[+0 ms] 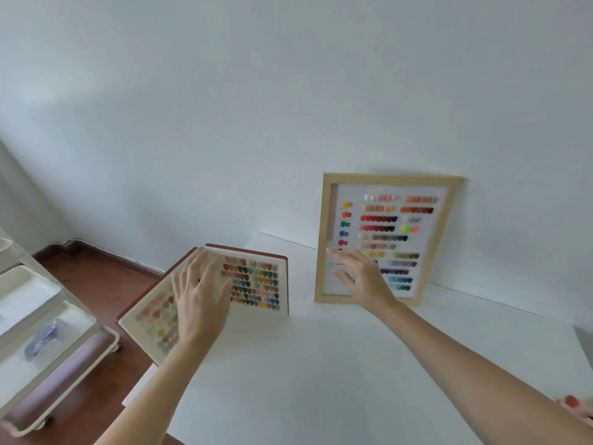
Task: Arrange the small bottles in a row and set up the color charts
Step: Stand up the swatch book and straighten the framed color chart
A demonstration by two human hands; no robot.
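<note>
Both color charts sit at the far edge of the white desk, against the wall. The framed chart stands upright and leans back on the wall; the right hand is spread flat in front of its lower left part, fingers wide, holding nothing, and the blur makes it hard to say whether the palm actually touches the glass. The red swatch book stands opened in a V near the desk's left corner, and the left hand lies open over its fold, grip wide, closed on nothing. The step in hand looks like steadying and squaring the two charts. To do it well, press lightly near the base of the frame so it does not slide forward, and widen the book's two leaves evenly so it stands by itself, well clear of the desk's edge. No small bottles are plainly visible; a reddish object at the right edge may be one.
</note>
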